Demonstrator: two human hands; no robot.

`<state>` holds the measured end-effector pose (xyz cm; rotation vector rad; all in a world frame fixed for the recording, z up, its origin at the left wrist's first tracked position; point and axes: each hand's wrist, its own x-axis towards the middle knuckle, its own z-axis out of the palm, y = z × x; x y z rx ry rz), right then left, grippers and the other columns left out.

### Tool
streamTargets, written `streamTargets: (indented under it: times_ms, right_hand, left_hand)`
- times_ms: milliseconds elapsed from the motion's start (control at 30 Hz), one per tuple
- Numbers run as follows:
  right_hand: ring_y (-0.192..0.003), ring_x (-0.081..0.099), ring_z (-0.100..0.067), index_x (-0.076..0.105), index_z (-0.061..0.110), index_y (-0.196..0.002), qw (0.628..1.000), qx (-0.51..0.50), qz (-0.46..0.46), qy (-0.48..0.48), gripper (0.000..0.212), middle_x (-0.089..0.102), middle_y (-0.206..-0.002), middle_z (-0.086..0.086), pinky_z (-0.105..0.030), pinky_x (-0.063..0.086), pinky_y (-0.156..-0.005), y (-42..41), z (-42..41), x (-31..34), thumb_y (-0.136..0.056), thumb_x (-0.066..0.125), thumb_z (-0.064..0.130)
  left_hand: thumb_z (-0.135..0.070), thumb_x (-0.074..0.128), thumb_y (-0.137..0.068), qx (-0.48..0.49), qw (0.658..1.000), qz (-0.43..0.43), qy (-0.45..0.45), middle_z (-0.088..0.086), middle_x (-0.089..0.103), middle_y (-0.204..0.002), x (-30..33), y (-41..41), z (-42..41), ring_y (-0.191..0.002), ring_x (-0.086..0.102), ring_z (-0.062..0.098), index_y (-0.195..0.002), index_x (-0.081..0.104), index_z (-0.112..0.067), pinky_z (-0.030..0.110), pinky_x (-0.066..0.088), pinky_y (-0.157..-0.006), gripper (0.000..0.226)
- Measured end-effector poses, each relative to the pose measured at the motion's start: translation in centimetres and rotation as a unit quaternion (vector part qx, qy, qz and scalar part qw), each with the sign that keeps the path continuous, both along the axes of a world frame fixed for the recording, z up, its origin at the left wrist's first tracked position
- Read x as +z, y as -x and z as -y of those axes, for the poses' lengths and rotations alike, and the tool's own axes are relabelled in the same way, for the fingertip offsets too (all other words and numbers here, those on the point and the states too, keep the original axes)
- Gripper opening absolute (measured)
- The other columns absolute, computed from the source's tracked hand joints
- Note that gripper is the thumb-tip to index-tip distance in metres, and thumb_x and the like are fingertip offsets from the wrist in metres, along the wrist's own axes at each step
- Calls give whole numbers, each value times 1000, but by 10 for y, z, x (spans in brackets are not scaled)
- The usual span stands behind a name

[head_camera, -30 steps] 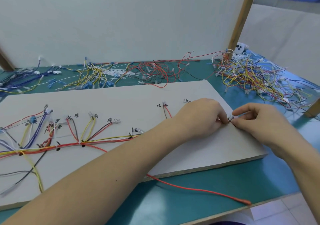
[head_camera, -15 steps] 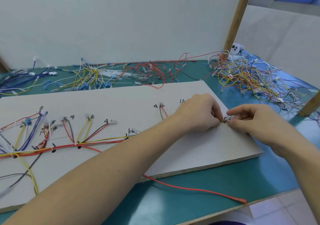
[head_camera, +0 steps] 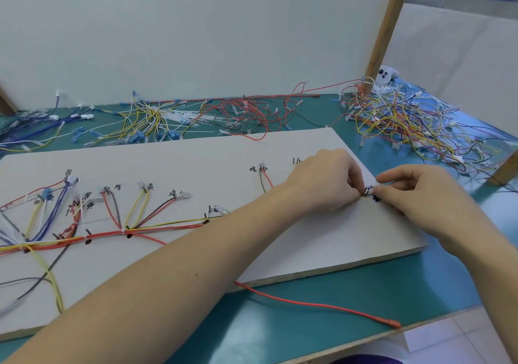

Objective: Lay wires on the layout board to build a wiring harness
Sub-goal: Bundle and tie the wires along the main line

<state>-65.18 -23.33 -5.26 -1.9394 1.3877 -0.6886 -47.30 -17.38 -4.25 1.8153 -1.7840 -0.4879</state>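
Note:
A pale layout board (head_camera: pixel 196 164) lies on the teal table, with handwritten marks and pegs. Red, yellow, blue and black wires (head_camera: pixel 117 230) run along its left half in a bundled trunk with branches. My left hand (head_camera: pixel 325 181) reaches across the board and pinches a small wire end (head_camera: pixel 367 194) near the right edge. My right hand (head_camera: pixel 414 195) meets it there, fingertips pinching the same wire end by a black mark. A red wire (head_camera: pixel 316 304) trails from under my left arm off the board's front edge.
Loose wire piles lie behind the board: blue ones (head_camera: pixel 25 128) far left, yellow and white (head_camera: pixel 151 122), red and black (head_camera: pixel 246 116), and a big mixed tangle (head_camera: pixel 406 125) at right. A wooden post (head_camera: pixel 384 27) and small white device (head_camera: pixel 385 75) stand at back right.
Both hands stay together at the board's right edge, shifting only slightly. The wire end between the fingertips sits a little lower on the board than a second ago.

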Motion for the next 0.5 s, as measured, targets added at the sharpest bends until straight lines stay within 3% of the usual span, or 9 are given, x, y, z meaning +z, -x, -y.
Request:
streamTargets:
  times_ms: [67,200,333,500]
  right_hand:
    - [-70,68,-20,77,21,-90,999,5,-18,-31,9,76,-68,2,-43,57,-78,-3,5,6,-84,82,19]
    - [-59,62,-21,78,11,-85,994,44,-71,-74,5,74,-63,-4,-33,55,-62,-9,10,22,-83,81,7]
    - [-60,64,-23,78,9,-78,990,54,-113,-71,7,76,-74,-16,-37,59,-67,-14,12,28,-83,81,6]
    - [-66,68,-19,74,20,-82,988,73,-133,12,14,75,-73,-4,-38,58,-73,-13,9,21,-82,78,6]
  left_hand:
    - [-19,72,-85,-1,1000,-3,-1,-11,72,-82,0,0,1,-86,70,14,-88,82,-28,34,60,-81,14]
    - [-21,73,-85,-2,1000,-4,-3,-11,74,-85,-1,-1,1,-87,70,13,-89,82,-28,34,60,-81,13]
    - [-20,73,-84,5,1000,-13,-3,-11,73,-84,-1,0,3,-86,70,13,-88,82,-27,35,60,-80,12]
    - [-21,72,-85,9,1000,-16,-9,-10,74,-85,-1,1,3,-88,71,15,-92,81,-28,35,60,-83,14]
